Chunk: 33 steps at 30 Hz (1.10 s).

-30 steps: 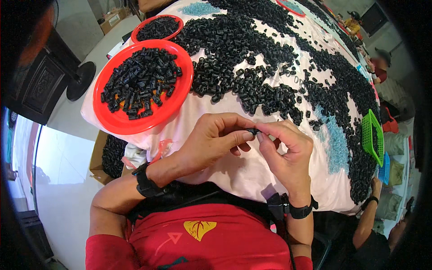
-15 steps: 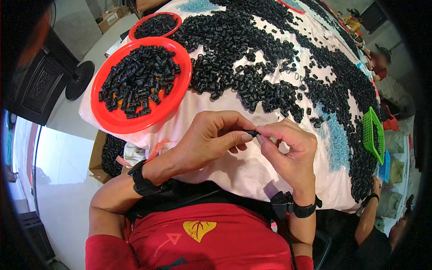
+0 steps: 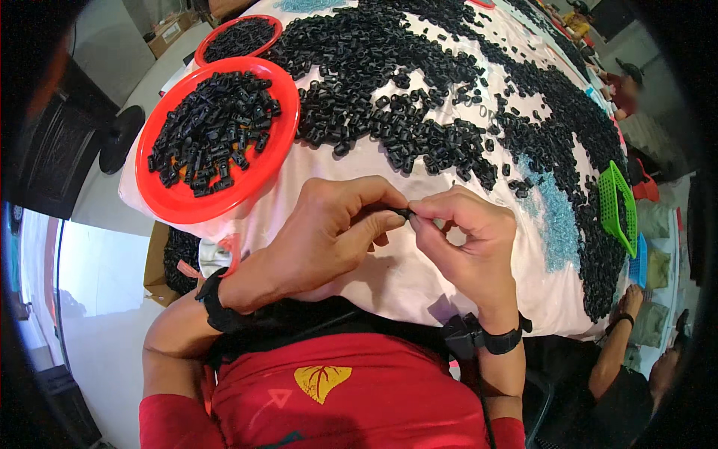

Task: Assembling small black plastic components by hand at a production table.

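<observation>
In front of my chest, my left hand (image 3: 325,228) is closed, its thumb and forefinger pinching a small black plastic piece (image 3: 404,212). Thumb and forefinger of my right hand (image 3: 467,232) press together at the right end of that piece; whether they hold a second small part is hidden. Both hands hover over the near edge of the cloth-covered table (image 3: 389,273). Beyond them spreads a large heap of black plastic pieces (image 3: 426,138), many short and tube-like. A round red tray (image 3: 288,161) at the left carries more of them.
Behind it stands a second red tray (image 3: 277,30) of dark pieces. Light-blue clear bits (image 3: 557,232) lie right, near a green basket (image 3: 617,213) and blue basket (image 3: 638,262). A cardboard box (image 3: 155,262) sits below left. A co-worker's arm (image 3: 617,344) rests at right.
The view has shifted slightly, so the table and trays sit a little further left and higher. Both hands keep their pinch, with their fingertips closer together around the small black piece.
</observation>
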Motion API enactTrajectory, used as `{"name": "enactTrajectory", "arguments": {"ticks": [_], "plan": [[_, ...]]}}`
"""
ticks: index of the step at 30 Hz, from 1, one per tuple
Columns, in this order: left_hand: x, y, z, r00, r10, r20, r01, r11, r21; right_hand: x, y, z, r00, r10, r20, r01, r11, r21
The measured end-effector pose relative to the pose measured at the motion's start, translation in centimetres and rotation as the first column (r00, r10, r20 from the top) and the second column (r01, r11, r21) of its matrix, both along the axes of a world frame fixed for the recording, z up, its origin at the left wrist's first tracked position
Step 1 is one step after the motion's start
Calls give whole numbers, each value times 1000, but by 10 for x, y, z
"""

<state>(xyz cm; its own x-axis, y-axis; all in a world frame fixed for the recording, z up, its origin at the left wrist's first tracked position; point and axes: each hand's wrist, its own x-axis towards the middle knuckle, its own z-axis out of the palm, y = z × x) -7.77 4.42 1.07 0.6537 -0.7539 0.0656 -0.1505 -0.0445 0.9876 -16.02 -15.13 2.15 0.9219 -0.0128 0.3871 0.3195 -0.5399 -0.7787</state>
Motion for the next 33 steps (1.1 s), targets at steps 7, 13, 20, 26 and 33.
{"name": "enactTrajectory", "arguments": {"ticks": [7,13,20,26,33], "plan": [[-3,-9,-18,972,69,-226,-76,997,-23,4,7,-6,996,-85,27,87,993,-76],[8,-11,-22,871,-44,-489,-31,989,-143,6,9,-4,981,-30,189,86,952,-292],[9,-17,-24,811,-92,-577,-9,985,-171,6,10,-7,960,-29,277,126,932,-340],[7,-17,-23,772,-120,-624,-23,976,-217,8,11,-12,984,-91,155,129,957,-258],[1,-18,-18,740,-98,-665,-52,978,-203,10,10,-13,979,-99,180,145,954,-263]]}}
